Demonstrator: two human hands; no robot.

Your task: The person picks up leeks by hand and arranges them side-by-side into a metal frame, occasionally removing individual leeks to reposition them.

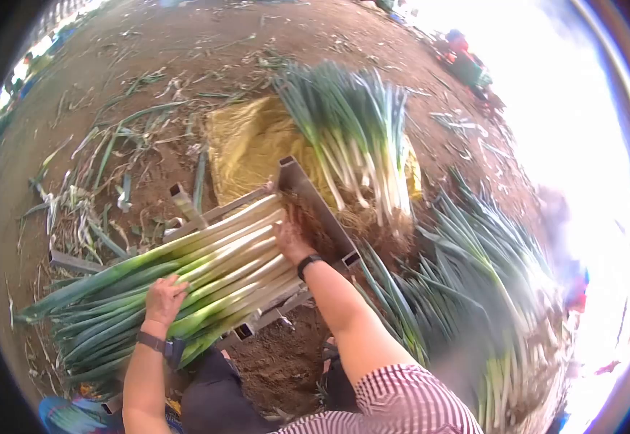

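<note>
A thick layer of long green onions (206, 271) lies across a metal frame (318, 210), white root ends to the right and dark green leaves to the lower left. On the green part of the stalks rests my left hand (164, 298), its fingers bent and close together; what they grip, if anything, is hidden. My right hand (292, 237) lies on the white ends beside the roots and the frame's upright plate, fingers stretched out. Each wrist has a dark band.
A yellow sheet (246, 141) lies on the soil beyond the frame, with a bunch of green onions (355, 130) on it. Another large pile (474, 275) is at the right. Loose leaf scraps (76, 206) litter the ground at left. A person (461, 61) is at the upper right.
</note>
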